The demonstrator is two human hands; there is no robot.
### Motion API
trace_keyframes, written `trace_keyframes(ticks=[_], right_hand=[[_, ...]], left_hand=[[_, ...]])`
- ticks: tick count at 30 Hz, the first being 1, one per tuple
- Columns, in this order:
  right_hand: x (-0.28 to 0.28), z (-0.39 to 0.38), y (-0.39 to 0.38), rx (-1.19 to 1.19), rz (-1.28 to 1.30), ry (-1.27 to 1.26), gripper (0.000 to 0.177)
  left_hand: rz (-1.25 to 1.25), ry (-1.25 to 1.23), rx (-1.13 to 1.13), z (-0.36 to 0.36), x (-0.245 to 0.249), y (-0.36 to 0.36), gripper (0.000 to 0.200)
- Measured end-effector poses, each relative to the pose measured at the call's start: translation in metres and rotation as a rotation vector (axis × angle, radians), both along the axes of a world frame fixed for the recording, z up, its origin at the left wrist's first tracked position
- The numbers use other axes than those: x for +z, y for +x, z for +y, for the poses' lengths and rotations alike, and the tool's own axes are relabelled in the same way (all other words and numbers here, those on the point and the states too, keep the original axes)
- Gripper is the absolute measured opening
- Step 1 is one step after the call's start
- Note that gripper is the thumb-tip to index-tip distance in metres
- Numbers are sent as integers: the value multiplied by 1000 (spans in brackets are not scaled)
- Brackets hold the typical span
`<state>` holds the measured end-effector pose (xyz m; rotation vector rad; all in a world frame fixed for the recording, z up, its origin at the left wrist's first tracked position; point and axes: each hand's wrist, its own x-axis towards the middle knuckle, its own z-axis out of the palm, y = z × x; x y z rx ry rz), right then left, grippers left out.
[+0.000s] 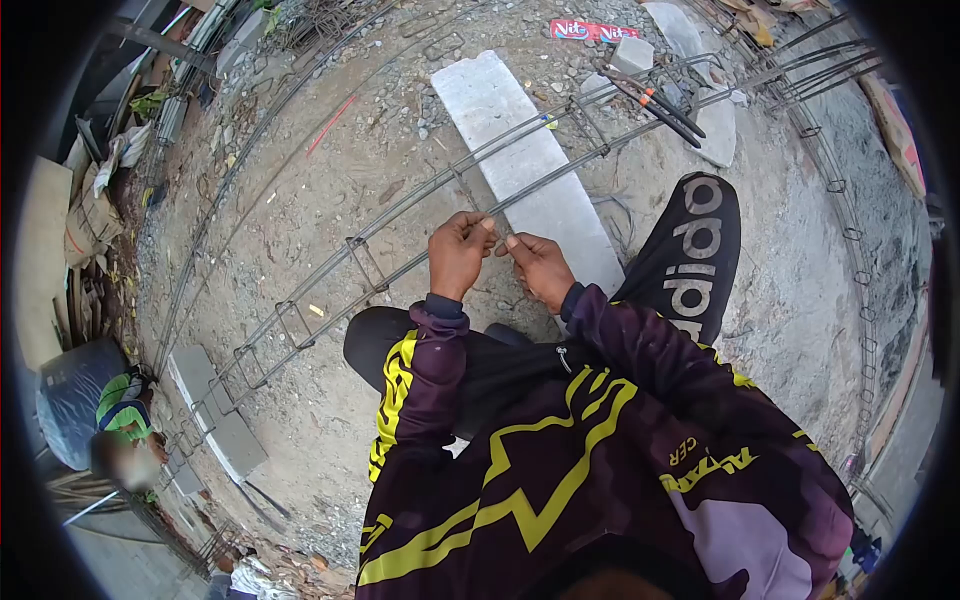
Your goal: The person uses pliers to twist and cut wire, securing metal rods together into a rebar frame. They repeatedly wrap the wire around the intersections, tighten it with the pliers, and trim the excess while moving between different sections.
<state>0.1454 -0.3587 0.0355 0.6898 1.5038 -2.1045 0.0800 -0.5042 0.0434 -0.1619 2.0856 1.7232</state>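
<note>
Both hands meet at the near bar of a long steel rebar cage (418, 262) that runs diagonally across the ground. My left hand (460, 255) is closed, thumb and forefinger pinched at the bar. Just to its right, my right hand (537, 268) is closed too, its fingertips pressed together. What either hand pinches is too small to make out. The cage passes over a pale flat slab (520, 150) beyond the hands. Pliers with orange and black handles (655, 105) rest on the cage at the upper right.
A co-worker in green (122, 405) is at the far left beside a dark blue drum (75, 400). Another slab (215, 410) lies under the cage's left end. More rebar (850, 235) stretches along the right. A red wrapper (592, 31) and stones lie at the top.
</note>
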Motion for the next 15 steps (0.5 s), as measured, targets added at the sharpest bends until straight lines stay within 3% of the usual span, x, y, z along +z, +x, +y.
trace_keyframes(ticks=[4,8,11,13,15], right_hand=[[2,-3,4,38,163,148,27],[-10,-9,-1,98,329,275,26],[-4,-13,-1,189,245,76,27],[8,-3,5,249,-40,-293,29],[1,8,8,277,-151,-629,29]], left_hand=[[114,-219,-29,-3,1,0,26],[186,-225,36,-8,2,-3,25],[111,8,81,-21,2,-2,24],[74,121,-22,-28,4,0,23],[54,278,-142,-34,6,-3,24]])
